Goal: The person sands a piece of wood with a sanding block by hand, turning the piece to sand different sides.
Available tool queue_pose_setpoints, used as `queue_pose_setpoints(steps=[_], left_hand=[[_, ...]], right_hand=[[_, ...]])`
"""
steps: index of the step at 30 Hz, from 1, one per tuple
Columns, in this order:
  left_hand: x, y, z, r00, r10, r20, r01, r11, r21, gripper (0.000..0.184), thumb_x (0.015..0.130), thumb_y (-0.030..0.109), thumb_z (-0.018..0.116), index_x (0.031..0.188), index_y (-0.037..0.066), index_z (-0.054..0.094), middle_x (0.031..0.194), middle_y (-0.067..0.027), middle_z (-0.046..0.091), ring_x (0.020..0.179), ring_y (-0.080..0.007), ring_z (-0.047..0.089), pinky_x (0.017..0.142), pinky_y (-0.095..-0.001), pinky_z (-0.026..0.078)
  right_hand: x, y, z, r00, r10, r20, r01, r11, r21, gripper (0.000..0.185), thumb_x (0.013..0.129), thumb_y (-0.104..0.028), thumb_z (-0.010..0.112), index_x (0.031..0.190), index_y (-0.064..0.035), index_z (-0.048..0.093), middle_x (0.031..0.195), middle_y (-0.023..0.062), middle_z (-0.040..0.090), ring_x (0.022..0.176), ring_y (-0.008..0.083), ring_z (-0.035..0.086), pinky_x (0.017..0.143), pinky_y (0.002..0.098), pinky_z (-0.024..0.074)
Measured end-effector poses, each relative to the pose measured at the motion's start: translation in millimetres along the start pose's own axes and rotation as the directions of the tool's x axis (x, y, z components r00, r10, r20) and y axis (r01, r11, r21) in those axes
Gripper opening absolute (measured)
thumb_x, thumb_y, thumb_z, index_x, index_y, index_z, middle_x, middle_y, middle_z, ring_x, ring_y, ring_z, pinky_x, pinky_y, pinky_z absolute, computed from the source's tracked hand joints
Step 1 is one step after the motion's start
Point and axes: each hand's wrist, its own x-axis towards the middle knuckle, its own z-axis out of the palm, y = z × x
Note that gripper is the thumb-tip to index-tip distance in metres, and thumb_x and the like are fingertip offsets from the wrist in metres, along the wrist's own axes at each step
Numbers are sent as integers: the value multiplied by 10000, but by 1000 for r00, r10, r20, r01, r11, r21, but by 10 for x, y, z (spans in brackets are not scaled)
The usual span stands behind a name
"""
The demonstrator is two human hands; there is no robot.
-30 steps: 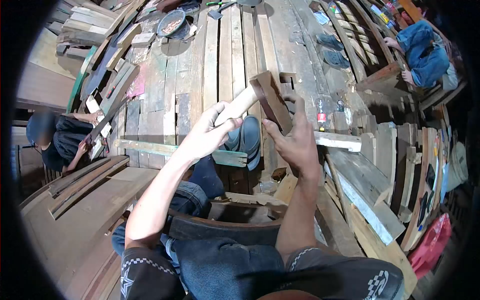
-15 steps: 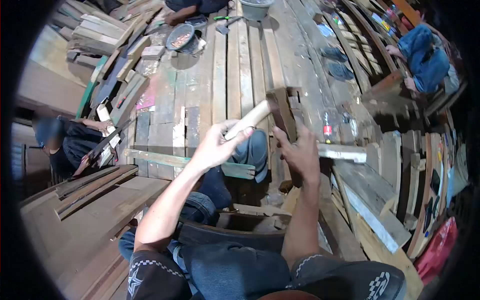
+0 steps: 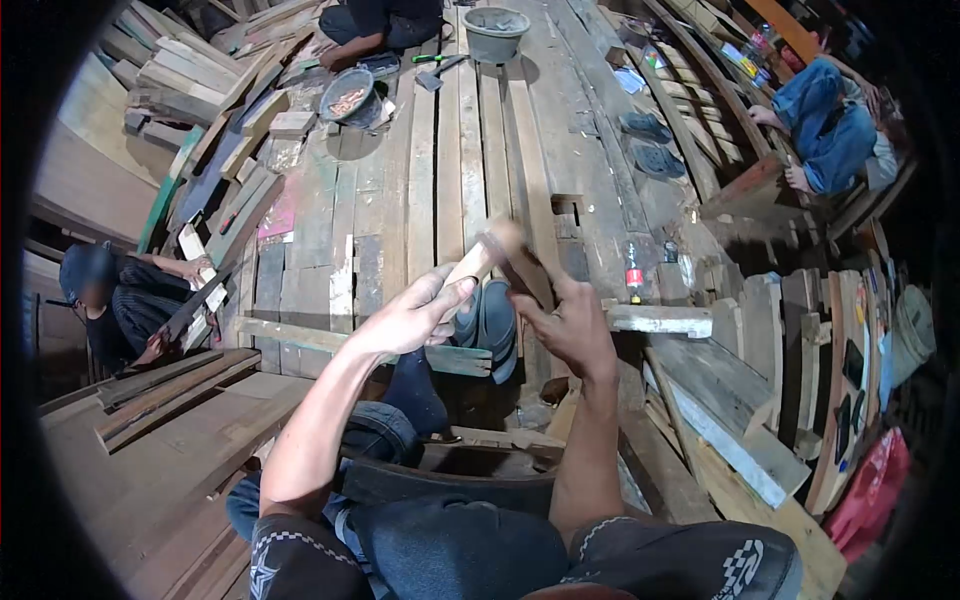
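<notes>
My left hand (image 3: 415, 308) is closed around a pale wooden stick (image 3: 470, 265), which points up and to the right. My right hand (image 3: 575, 325) grips a dark brown flat piece (image 3: 528, 272), blurred by motion; its exact kind cannot be made out. The upper end of the dark piece meets or overlaps the stick's far end, and blur hides whether they touch. Below the hands, a sandal (image 3: 497, 330) and a dark sock (image 3: 415, 390) show near a crosswise wooden strip (image 3: 455, 360).
Long boards (image 3: 445, 170) run away across the plank floor. A grey bucket (image 3: 496, 40), a basin (image 3: 348, 98) and a hammer-like tool (image 3: 432, 78) lie ahead. A person sits left (image 3: 125, 300), others sit ahead and right. A bottle (image 3: 633, 268) stands near stacked wood (image 3: 745, 380).
Both hands have shifted left and slightly down in view, still holding the stick and the dark piece. The dark piece has tilted further left. The whole view has shifted a little.
</notes>
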Motion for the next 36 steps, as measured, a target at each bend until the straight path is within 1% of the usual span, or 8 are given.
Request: queue_pose_setpoints(steps=[3, 6, 10, 14, 22, 29, 32, 36], left_hand=[[-60, 71, 157, 1000, -9, -12, 9, 1000, -9, 469, 1028, 414, 458, 1332, 57, 432, 810, 14, 434, 537, -59, 335, 463, -225, 295], [-45, 27, 147, 999, 33, -11, -33, 999, -2, 496, 1032, 424, 442, 1369, 59, 414, 833, 11, 444, 548, -54, 347, 475, -217, 316], [-54, 27, 112, 996, 65, -68, -60, 995, 75, 504, 1033, 394, 455, 1409, 64, 392, 846, 7, 455, 560, -51, 365, 480, -210, 326], [-35, -18, 142, 996, 66, -52, -62, 996, 63, 506, 1029, 387, 471, 1414, 68, 393, 842, 10, 450, 575, -44, 369, 476, -203, 322], [-22, -42, 135, 994, 81, -76, -72, 991, 115, 509, 1032, 409, 452, 1388, 48, 410, 822, 22, 450, 587, -42, 376, 486, -201, 335], [-4, -48, 118, 969, 238, -64, -222, 956, 192, 461, 1033, 399, 450, 1361, 77, 415, 818, 39, 450, 604, -33, 409, 510, -192, 351], [-100, 70, 126, 939, 343, -16, -317, 886, 337, 354, 1043, 262, 446, 1306, 26, 450, 902, -26, 508, 850, -126, 471, 760, -289, 442], [-24, -72, 122, 921, 390, 4, -344, 807, 480, 423, 1037, 293, 451, 1338, 0, 406, 880, -145, 548, 756, -251, 538, 744, -366, 464]], right_hand=[[26, -96, -76, 986, 134, -104, -137, 990, -20, 469, 871, -294, 688, 1213, 13, 597, 930, 221, 706, 845, 244, 706, 763, 378, 529], [8, -100, -73, 997, 28, -71, -22, 996, 89, 520, 864, -362, 677, 1182, 34, 571, 842, 263, 678, 838, 420, 684, 716, 438, 530], [3, -19, -69, 992, -111, 56, 108, 993, 49, 476, 890, -303, 682, 1236, 2, 564, 918, 192, 708, 818, 242, 703, 742, 380, 529], [18, 7, -65, 996, 37, -82, -33, 998, 46, 471, 871, -315, 706, 1201, -5, 576, 892, 172, 710, 818, 237, 702, 754, 378, 525], [4, 14, -37, 994, -97, 49, 95, 995, 38, 503, 823, -364, 693, 1188, -34, 585, 874, 265, 672, 863, 438, 663, 736, 485, 511], [27, -57, 49, 984, -162, -72, 165, 986, 36, 494, 876, -371, 665, 1208, -18, 566, 854, 218, 688, 833, 352, 706, 717, 443, 522], [7, -139, 48, 977, -185, 102, 159, 963, 218, 499, 871, -369, 676, 1208, -20, 557, 856, 196, 699, 850, 324, 716, 721, 427, 525], [-2, -1, -46, 999, -32, 11, 30, 989, 144, 499, 861, -378, 684, 1190, -18, 582, 897, 180, 716, 869, 324, 716, 745, 401, 529]])
